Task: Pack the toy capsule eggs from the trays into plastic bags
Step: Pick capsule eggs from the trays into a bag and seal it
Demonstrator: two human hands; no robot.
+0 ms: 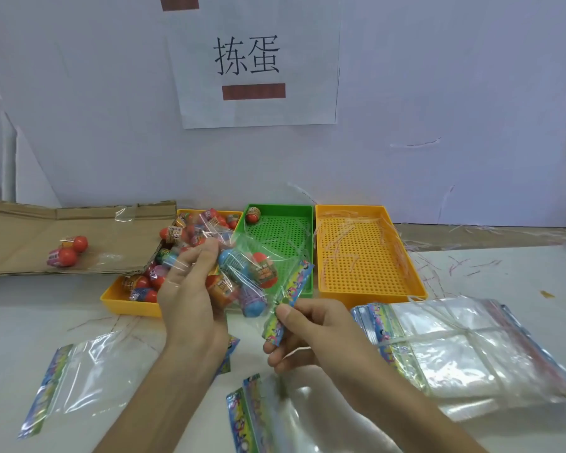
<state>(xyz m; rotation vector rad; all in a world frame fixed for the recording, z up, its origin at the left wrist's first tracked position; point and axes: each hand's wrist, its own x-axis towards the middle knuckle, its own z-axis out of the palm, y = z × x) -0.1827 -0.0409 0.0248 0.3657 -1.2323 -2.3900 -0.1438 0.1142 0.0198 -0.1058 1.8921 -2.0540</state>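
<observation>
Clear empty bags lie nearest on the desk. Above them the right hand pinches the printed strip of a filled bag; the left hand curls round its body, eggs inside. The strip end points down-right, at the right hand, so closing it is probably that hand's job. Just behind the left hand, the yellow tray holds more eggs; the green tray beyond holds one.

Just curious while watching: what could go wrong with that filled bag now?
The bag is held in the air by the left hand and right hand; if its top is not sealed, the eggs could spill out. The forearms could also sweep the loose empty bags off the table.
</observation>
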